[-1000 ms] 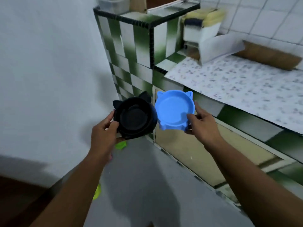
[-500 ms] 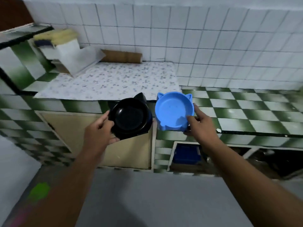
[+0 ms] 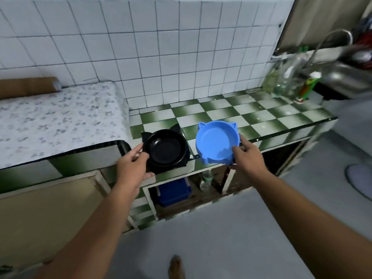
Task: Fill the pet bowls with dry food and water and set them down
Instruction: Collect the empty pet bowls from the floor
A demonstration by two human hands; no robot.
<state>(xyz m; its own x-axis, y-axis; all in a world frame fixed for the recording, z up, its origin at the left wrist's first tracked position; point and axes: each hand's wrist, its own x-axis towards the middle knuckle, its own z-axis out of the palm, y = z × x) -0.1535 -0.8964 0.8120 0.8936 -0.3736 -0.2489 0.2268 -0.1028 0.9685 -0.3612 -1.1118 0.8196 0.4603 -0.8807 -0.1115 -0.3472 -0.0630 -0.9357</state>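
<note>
The two cat-eared pet bowls are sitting mid-frame, side by side and just apart: the black bowl [image 3: 165,151] at centre left, the blue bowl [image 3: 217,143] at centre right. Both are showing bare, dry insides, so by my reading neither filling has begun. Each is tipping slightly toward the camera, probably just the way a one-handed rim grip carries a shallow dish.

The left hand [image 3: 131,168] is gripping the black bowl at its near left rim, thumb lying over the lip and fingers curling underneath. The right hand [image 3: 247,156] is pinching the blue bowl at its near right rim in the same manner. One bowl per hand is keeping them separate (sensible, since one is meant for food and the other for water).

Both are hovering over the front edge of the green-and-white checked counter [image 3: 261,113]; whether the black one is touching the tiles I cannot tell. The bare tiles behind them are looking like a likely staging spot.

At the upper right a steel sink [image 3: 346,77] with a curved tap [image 3: 332,37] is standing, clear bottles [image 3: 285,81] just beside it: the probable water source. No food container is showing. At the left a flower-patterned cover [image 3: 56,117] is lying over a neighbouring surface, and at lower centre a blue box [image 3: 174,191] is sitting in the open shelf under the counter.
</note>
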